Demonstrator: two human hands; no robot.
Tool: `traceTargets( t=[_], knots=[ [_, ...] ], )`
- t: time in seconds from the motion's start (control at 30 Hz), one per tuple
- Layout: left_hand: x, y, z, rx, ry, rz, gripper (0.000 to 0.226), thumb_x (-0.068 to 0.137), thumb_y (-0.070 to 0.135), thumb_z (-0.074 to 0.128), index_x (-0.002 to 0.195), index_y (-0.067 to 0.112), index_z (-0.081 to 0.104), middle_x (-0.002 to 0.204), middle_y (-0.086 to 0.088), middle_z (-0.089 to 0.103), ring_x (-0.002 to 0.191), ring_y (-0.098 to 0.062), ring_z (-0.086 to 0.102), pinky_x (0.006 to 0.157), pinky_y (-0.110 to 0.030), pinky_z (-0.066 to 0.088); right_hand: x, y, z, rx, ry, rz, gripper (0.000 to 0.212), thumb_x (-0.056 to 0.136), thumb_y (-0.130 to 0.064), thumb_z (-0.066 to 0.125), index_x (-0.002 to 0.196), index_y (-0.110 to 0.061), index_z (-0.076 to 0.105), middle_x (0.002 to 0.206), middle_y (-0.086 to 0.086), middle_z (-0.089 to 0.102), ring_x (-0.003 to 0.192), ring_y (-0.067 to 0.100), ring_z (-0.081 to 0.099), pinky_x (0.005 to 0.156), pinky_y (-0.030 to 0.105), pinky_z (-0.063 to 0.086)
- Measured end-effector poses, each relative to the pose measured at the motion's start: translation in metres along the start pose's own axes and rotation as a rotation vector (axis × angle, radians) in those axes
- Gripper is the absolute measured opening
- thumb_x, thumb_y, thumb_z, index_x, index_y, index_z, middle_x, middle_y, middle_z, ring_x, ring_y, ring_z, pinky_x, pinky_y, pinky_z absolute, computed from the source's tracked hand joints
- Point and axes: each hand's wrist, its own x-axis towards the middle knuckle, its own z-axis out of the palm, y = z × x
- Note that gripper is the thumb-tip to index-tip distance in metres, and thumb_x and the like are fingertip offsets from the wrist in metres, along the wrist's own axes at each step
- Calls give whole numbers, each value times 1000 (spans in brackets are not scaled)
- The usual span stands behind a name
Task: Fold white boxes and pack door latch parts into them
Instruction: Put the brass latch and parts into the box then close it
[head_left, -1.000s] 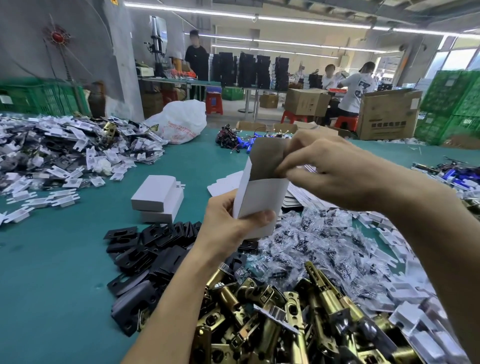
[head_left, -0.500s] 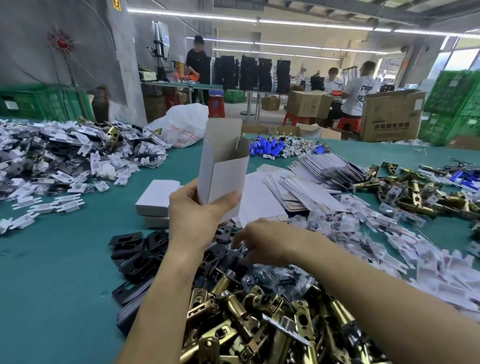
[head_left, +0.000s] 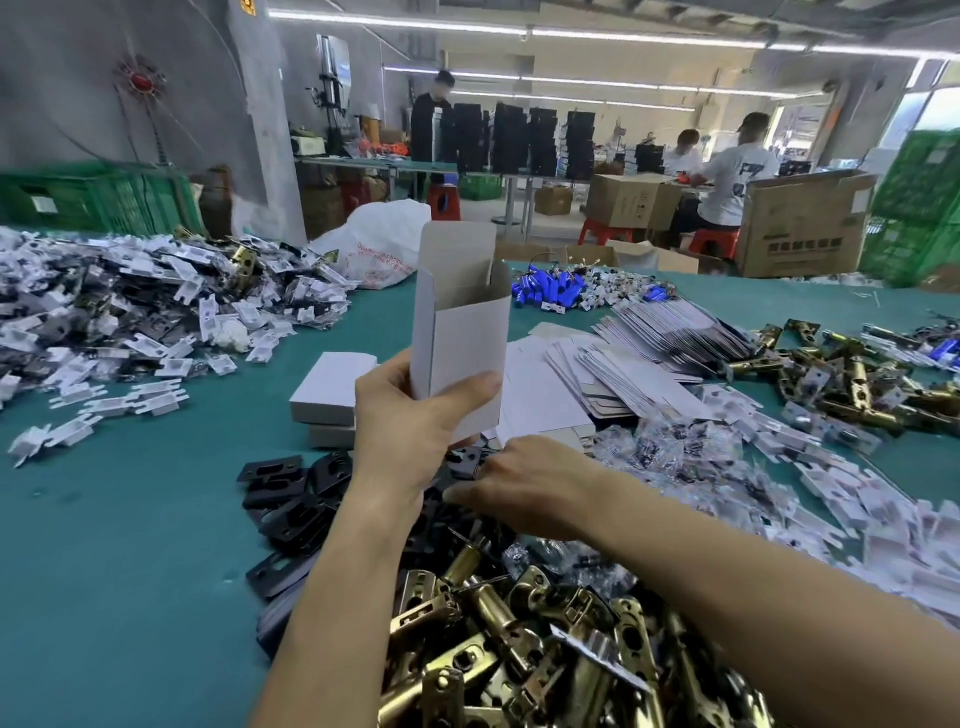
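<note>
Teal tabletop (head_left: 104, 519) carries heaps of parts on every side. Black plates (head_left: 291, 499) lie at eight o'clock from the box. Your left grip (head_left: 410, 431) wraps the lower part of the box (head_left: 462, 322), thumb across the front, holding it upright off the tabletop with its top flap open. It looks like thin card, light and easily crushed, so press on the corners rather than the flat panels. Your right grip (head_left: 535, 488), at five o'clock from the box, reaches palm-down onto the plates; you cannot tell whether its fingers have closed on one. The plates look stiff and smooth, so take them by the edges. Brass latches (head_left: 519, 623) at six o'clock look heavy; lower one in gently, or the bottom flaps may give.
</note>
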Motion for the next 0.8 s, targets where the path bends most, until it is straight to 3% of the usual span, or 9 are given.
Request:
traceTargets(
  t=[0.07, 0.13, 0.23, 0.3, 0.43, 0.53, 0.63, 0.73, 0.8],
  knots=[
    [-1, 1, 1, -16, -5, -8, 25, 68, 9, 90, 75, 30, 80, 79, 0, 76, 71, -18, 73, 53, -29, 57, -6, 5, -9, 60, 50, 45, 41, 103, -18, 46, 143, -28, 46, 91, 4, 68, 71, 23, 64, 63, 33, 52],
    [-1, 0, 2, -34, 2, -9, 25, 67, 9, 90, 75, 30, 80, 81, 1, 77, 74, -17, 73, 58, -29, 59, -19, 11, -21, 233, 101, 152, 35, 100, -22, 52, 132, -34, 58, 102, 0, 70, 83, 20, 66, 74, 35, 55],
    [0, -1, 2, -34, 12, 5, 29, 68, 9, 89, 73, 35, 80, 81, 7, 78, 73, -8, 73, 59, -21, 57, -47, 27, -30, 665, 284, 353, 31, 96, -9, 57, 120, -23, 69, 98, -11, 64, 79, -4, 56, 77, 15, 48],
    [0, -4, 2, -16, 20, -8, 28, 69, 8, 89, 73, 34, 79, 78, 8, 76, 69, -7, 71, 55, -21, 56, -70, 37, -33, 967, 482, 492, 28, 96, -1, 56, 117, -14, 69, 105, -4, 69, 85, 2, 62, 77, 18, 53],
    [0, -7, 2, 1, 29, -21, 29, 68, 3, 89, 83, 24, 77, 78, 3, 76, 66, -13, 70, 53, -22, 55, -99, 46, -53, 1357, 861, 621, 30, 94, 4, 54, 110, -17, 67, 108, 10, 70, 88, 24, 70, 74, 28, 61],
    [-3, -8, 0, 33, -114, 22, 27, 66, 8, 92, 83, 25, 80, 85, -3, 77, 75, -16, 70, 61, -22, 56, -107, 48, -77, 1169, 1086, 451, 33, 92, 7, 55, 108, -20, 66, 102, -12, 72, 93, 12, 71, 79, 20, 57],
    [-8, -8, 4, -14, -273, 86, 26, 64, 11, 88, 85, 24, 81, 85, -3, 75, 76, -15, 69, 62, -24, 58, -110, 43, -99, 745, 1199, 301, 29, 91, 0, 64, 113, -18, 64, 105, -6, 70, 95, 9, 70, 83, 23, 56],
    [-10, -8, 10, 6, -334, 152, 29, 62, 10, 88, 85, 27, 80, 81, 3, 73, 74, -11, 67, 62, -26, 58, -110, 38, -111, 421, 1131, 257, 20, 92, -9, 68, 110, -16, 69, 101, -2, 71, 91, 9, 66, 76, 18, 50],
    [-10, -9, 11, 9, -354, 178, 32, 62, 8, 87, 86, 29, 80, 79, 7, 73, 72, -8, 65, 62, -25, 56, -108, 34, -114, 284, 1067, 255, 14, 92, -11, 69, 106, -14, 74, 98, 0, 73, 88, 20, 64, 75, 35, 52]
  ],
)
